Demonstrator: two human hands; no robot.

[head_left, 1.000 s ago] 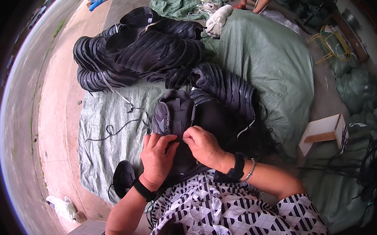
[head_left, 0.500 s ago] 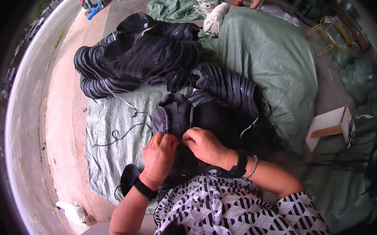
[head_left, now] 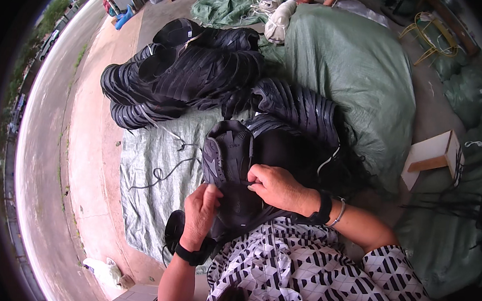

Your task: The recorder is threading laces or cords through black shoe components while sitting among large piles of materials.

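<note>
A black shoe upper point(head_left: 231, 150) with a grey mark on its side lies in front of me, its opening facing away and its eyelet rows running toward me. My left hand point(head_left: 199, 208) is closed in a pinch at the near left of the eyelets. Across from it, my right hand point(head_left: 277, 188) pinches a dark shoelace point(head_left: 245, 182) at the near right end of the eyelet rows. Between the two hands the lace is hard to make out against the black material. More black uppers point(head_left: 285, 153) lie under and beside this one.
Stacked black uppers point(head_left: 201, 75) lie in a large heap at the far left on a pale green woven sheet point(head_left: 148, 200). A bulky green sack point(head_left: 351, 85) stands at the far right. Rightward are a white and brown box point(head_left: 433, 155), dark laces point(head_left: 444, 206) and a yellow-framed stool point(head_left: 433, 38).
My hands have drawn apart, the left moving down and toward me, the right staying by the eyelets. The whole view has shifted slightly.
</note>
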